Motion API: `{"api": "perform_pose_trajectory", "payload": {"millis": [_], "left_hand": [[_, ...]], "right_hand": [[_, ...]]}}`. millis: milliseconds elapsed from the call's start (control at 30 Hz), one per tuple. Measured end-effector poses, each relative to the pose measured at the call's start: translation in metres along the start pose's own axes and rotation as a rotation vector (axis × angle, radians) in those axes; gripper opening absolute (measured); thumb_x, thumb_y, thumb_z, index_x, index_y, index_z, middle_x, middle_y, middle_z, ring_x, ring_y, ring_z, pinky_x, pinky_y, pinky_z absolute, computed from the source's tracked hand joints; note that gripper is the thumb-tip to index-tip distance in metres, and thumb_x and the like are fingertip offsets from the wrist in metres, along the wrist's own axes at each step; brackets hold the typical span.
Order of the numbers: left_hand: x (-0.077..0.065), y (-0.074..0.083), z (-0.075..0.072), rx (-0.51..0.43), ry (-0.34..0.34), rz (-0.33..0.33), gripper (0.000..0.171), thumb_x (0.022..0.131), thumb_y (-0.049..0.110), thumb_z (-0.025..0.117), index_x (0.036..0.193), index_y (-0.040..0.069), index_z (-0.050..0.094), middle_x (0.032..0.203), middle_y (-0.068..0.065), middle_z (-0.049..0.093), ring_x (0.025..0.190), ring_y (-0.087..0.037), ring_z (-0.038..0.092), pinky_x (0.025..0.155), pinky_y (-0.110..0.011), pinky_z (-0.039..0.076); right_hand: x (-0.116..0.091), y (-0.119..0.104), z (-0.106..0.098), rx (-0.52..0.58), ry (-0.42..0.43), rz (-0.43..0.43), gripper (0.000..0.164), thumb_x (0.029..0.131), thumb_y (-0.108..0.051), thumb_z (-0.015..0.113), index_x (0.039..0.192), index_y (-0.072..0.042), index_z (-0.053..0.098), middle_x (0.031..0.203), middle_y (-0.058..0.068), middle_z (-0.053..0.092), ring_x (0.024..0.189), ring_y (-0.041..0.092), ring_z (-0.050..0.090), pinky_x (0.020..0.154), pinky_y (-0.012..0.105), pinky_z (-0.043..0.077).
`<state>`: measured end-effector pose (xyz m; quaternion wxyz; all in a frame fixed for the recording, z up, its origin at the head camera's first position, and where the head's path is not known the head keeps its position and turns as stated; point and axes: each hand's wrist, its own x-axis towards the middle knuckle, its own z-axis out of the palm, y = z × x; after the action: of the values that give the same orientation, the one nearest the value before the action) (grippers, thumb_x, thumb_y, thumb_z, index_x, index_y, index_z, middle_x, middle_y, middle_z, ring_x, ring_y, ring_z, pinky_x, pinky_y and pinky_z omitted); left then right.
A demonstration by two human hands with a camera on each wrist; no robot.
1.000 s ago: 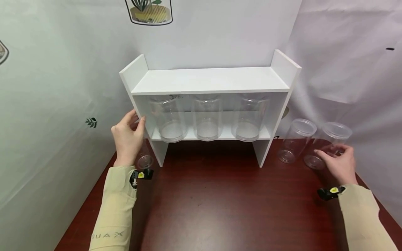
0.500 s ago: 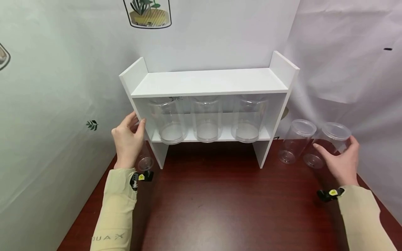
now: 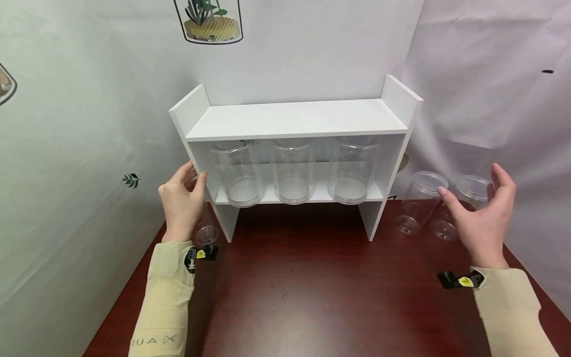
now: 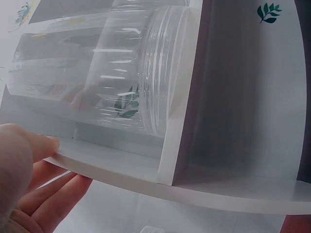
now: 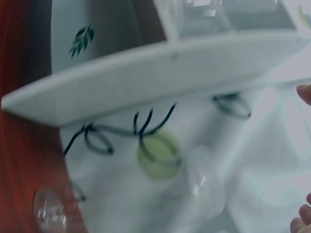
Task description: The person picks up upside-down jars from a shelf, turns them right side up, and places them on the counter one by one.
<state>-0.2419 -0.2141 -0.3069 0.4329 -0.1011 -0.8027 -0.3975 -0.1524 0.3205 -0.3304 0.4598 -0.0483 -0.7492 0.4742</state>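
Left grip pinching white shelf | right grip spread wide | near clear jar

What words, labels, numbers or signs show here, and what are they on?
"UAX", roughly, on the left sleeve; a letter at its edge is unclear.
Black strap at the left wrist: white marks, too small to read.
Left yellow label and right yellow label: too small to read.
Clear jars and white shelf: none readable.
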Motion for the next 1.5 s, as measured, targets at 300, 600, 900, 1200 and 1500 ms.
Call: {"api": "perform_pose_trajectory", "payload": {"millis": [300, 600, 900, 1200, 1500], "left_hand": [[-0.001, 0.0, 0.0, 0.006, -0.005, -0.003, 0.033, 0.096, 0.012, 0.072, 0.128, 0.005, 0.071, 0.113, -0.014, 0.073, 0.095, -0.03, 0.074, 0.078, -0.029, 0.058], [0.0, 0.0, -0.001, 0.015, -0.003, 0.001, 0.033, 0.096, 0.012, 0.072, 0.128, 0.005, 0.071, 0.112, -0.014, 0.073, 0.094, -0.03, 0.074, 0.077, -0.02, 0.057], [-0.001, -0.001, 0.0, 0.02, -0.01, -0.006, 0.034, 0.096, 0.014, 0.072, 0.129, 0.006, 0.071, 0.114, -0.014, 0.073, 0.094, -0.03, 0.074, 0.078, -0.036, 0.059], [0.002, -0.003, 0.001, 0.001, -0.011, 0.014, 0.034, 0.096, 0.015, 0.073, 0.128, 0.005, 0.071, 0.112, -0.013, 0.074, 0.093, -0.028, 0.074, 0.077, -0.017, 0.056], [0.002, -0.01, 0.001, -0.062, 0.007, -0.001, 0.034, 0.093, 0.014, 0.077, 0.127, 0.01, 0.073, 0.11, -0.011, 0.074, 0.095, -0.025, 0.074, 0.077, -0.014, 0.055]], "right_hand": [[-0.021, -0.062, 0.014, 0.125, -0.049, -0.121, 0.078, 0.077, -0.002, 0.083, 0.147, -0.008, 0.049, 0.148, 0.005, 0.045, 0.139, 0.019, 0.04, 0.117, 0.032, 0.029], [-0.039, -0.086, 0.031, 0.248, -0.088, -0.141, 0.078, 0.073, 0.006, 0.083, 0.144, 0.0, 0.05, 0.145, 0.012, 0.047, 0.137, 0.024, 0.042, 0.117, 0.035, 0.03], [-0.055, -0.102, 0.043, 0.275, -0.217, -0.198, 0.084, 0.068, 0.018, 0.08, 0.145, 0.004, 0.048, 0.145, 0.01, 0.048, 0.136, 0.025, 0.042, 0.117, 0.04, 0.032], [-0.065, -0.111, 0.056, 0.249, -0.294, -0.202, 0.085, 0.07, 0.019, 0.08, 0.146, 0.003, 0.048, 0.145, 0.013, 0.048, 0.137, 0.023, 0.043, 0.116, 0.038, 0.034], [-0.069, -0.104, 0.067, 0.205, -0.378, -0.126, 0.085, 0.075, 0.014, 0.082, 0.149, 0.004, 0.043, 0.151, 0.018, 0.043, 0.141, 0.025, 0.041, 0.116, 0.035, 0.033]]}}
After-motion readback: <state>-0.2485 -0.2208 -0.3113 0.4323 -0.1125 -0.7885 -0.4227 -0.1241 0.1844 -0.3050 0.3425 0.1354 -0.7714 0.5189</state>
